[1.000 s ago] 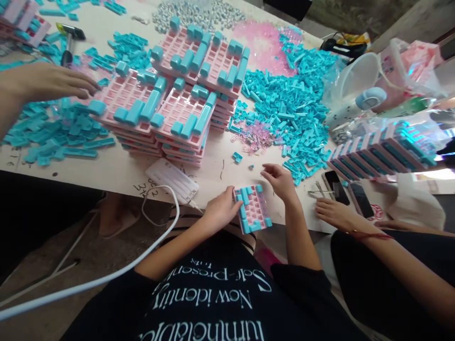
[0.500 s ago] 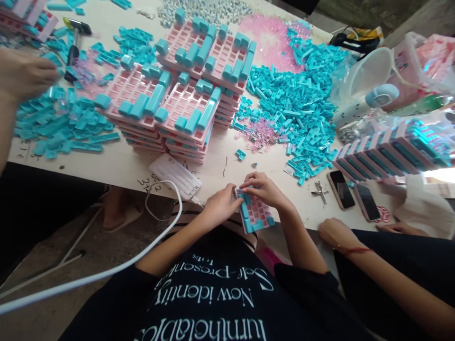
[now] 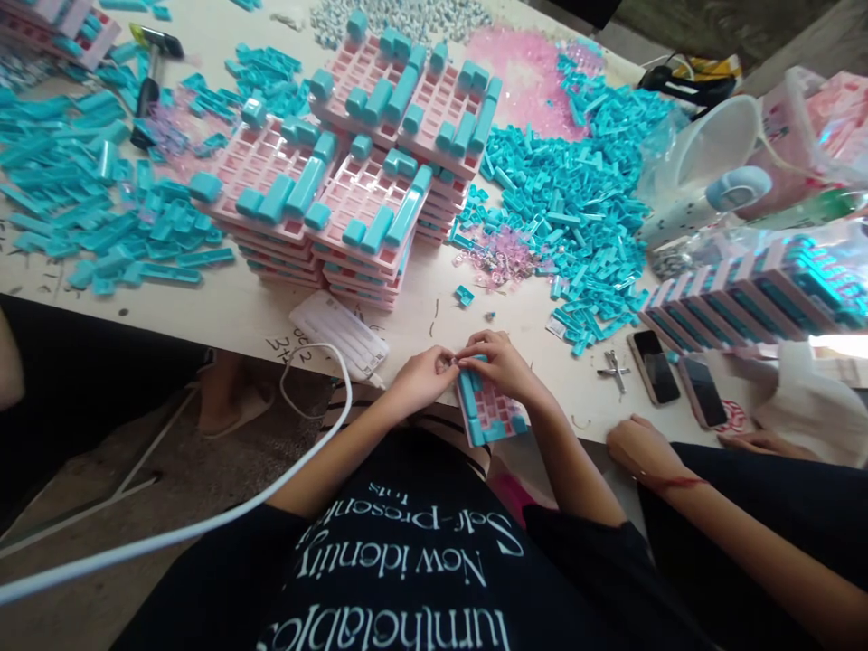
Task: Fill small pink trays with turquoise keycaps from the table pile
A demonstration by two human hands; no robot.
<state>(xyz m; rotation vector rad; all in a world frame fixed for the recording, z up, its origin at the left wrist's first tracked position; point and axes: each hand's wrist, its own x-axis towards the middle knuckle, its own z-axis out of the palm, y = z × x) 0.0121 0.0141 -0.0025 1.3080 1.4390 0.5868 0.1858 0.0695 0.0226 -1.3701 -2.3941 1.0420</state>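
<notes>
A small pink grid panel, fitted with turquoise key-like caps along its side and lower edge, lies at the front edge of the table, tilted toward me. My left hand is just off its upper left corner, with thumb and fingertips pinched together. Over the panel's top end is my right hand, its fingers curled and meeting the left fingertips. Whatever sits between the fingertips is too small to make out. The right hand covers the upper part of the panel.
Stacked pink panels with turquoise caps stand ahead. Loose turquoise caps are heaped right of them, others left near a hammer. A power bank trails a white cable. Phones and another person's hand are at right.
My left hand has moved off the panel's edge, and its fingertips now meet those of my right hand. At left, another person's hand has withdrawn from the caps.
</notes>
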